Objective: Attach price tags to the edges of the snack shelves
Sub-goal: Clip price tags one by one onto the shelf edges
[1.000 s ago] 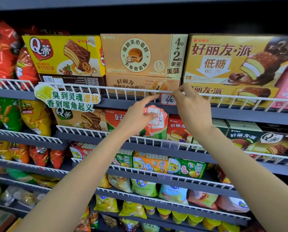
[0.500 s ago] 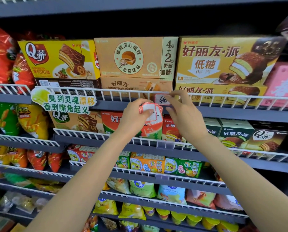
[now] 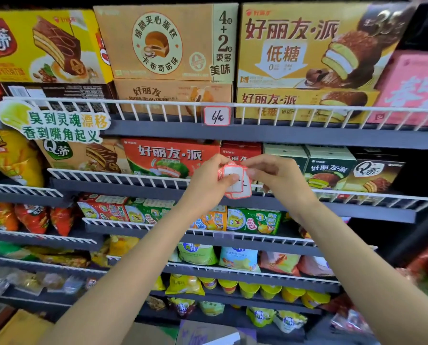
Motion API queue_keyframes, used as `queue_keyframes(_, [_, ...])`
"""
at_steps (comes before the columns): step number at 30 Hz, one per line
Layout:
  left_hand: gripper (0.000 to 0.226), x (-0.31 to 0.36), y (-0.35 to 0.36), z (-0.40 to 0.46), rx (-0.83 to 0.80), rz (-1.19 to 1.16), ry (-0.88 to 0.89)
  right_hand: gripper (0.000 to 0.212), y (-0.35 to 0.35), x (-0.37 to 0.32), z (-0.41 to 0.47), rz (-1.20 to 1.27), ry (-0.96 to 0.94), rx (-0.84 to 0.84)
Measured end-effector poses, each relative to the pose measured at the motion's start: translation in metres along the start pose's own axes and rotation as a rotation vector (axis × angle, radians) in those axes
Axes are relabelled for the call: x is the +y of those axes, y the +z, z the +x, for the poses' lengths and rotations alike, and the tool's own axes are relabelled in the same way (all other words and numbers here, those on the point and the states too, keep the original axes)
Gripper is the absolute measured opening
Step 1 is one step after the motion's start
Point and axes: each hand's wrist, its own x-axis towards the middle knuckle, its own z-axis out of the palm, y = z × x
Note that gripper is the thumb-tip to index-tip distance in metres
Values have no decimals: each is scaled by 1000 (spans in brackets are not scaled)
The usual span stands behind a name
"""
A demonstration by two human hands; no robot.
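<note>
Head view: one small white price tag with a red border and a handwritten "6" point(image 3: 217, 116) sits in a clear holder on the white wire rail of the top grey snack shelf point(image 3: 307, 135), at about twelve o'clock from the hands, below the tan cardboard cake box point(image 3: 165, 41); that one counts as done.

Below it, in front of the second grey shelf edge with its white wire rail point(image 3: 113, 181), the left hand point(image 3: 209, 185) grips a small fanned stack of white red-bordered paper price tags point(image 3: 236, 181), thumb pressed on the face of the front tag, fingers curled behind; the right hand point(image 3: 277, 178), at three o'clock of the stack, pinches the upper right corner of the front tags with thumb and forefinger, a narrow grip; it looks like the step of peeling one tag off the stack, though I cannot tell whether a tag is free yet.

The second shelf shows no tag on the stretch in view, with the red pie box point(image 3: 168, 155) at ten o'clock of the hands; the third shelf rail carries a clear plastic holder point(image 3: 223, 235) at six o'clock of the stack, and it looks empty; the lower shelves of yellow and green snack bags point(image 3: 198, 253) show no tags that I can make out.

My judgement: the task is early, one tag placed, several shelf edges left, and the stack is several tags thick; the green and yellow shaped promotional sign point(image 3: 53, 122) at ten o'clock on the top rail is not a price tag.
</note>
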Motion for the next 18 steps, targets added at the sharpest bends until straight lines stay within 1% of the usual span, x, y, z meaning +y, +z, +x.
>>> queue_keyframes(2, [20,-5,7,-3,-13,17,3,16,1,5,-2,43,36,-3])
queue_keyframes(6, [20,-17,9,-12,-16,20,-25,10,5,15,-2,70,131,-6])
queue_keyframes(9, [21,-24,6,-17,-11,28,-31,14,10,22,0,121,185,-18])
queue_keyframes(16, [22,-38,-3,-25,8,54,-59,6,31,31,-1,137,172,14])
queue_keyframes(18, [24,-42,-6,-25,27,82,-69,10,34,33,-1,141,157,44])
